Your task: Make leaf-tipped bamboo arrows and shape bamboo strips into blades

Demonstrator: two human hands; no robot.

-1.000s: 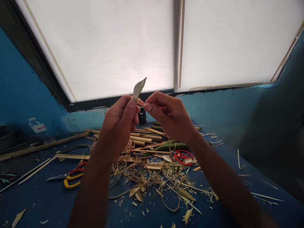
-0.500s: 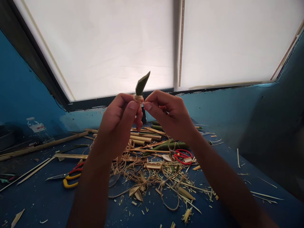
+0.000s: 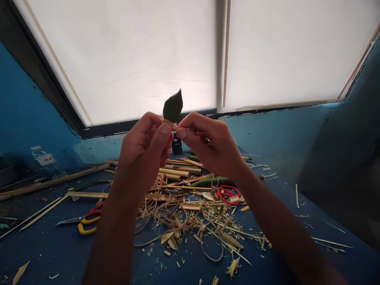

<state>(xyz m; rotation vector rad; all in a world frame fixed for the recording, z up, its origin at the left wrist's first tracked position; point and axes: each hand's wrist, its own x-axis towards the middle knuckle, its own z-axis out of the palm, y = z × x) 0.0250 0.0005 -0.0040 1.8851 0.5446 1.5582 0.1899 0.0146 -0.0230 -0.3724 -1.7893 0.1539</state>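
A green leaf-shaped piece (image 3: 173, 106) with a pointed tip stands up between my hands, its base wrapped in twine (image 3: 168, 122). My left hand (image 3: 148, 138) is closed, thumb and fingers pinching that wrapped base. From the right, my right hand (image 3: 204, 138) pinches at the twine beside it with thumb and forefinger; the strand's end is too small to make out. What lies below the wrapping is hidden by the left fingers. Both hands are raised above the table, in front of the bright window.
On the blue table (image 3: 166, 269) lie tangled twine (image 3: 169, 217), bamboo sticks (image 3: 175, 172), green bamboo (image 3: 208, 182) and shavings. Yellow-and-red scissors (image 3: 89, 221) lie left, red-handled scissors (image 3: 228, 194) right. A bottle (image 3: 47, 162) stands far left; a phone (image 3: 177, 146) leans behind.
The leaf-shaped piece has turned so its broad face shows. My left hand has shifted slightly left, and more of the phone shows behind. My right hand stays nearly in place.
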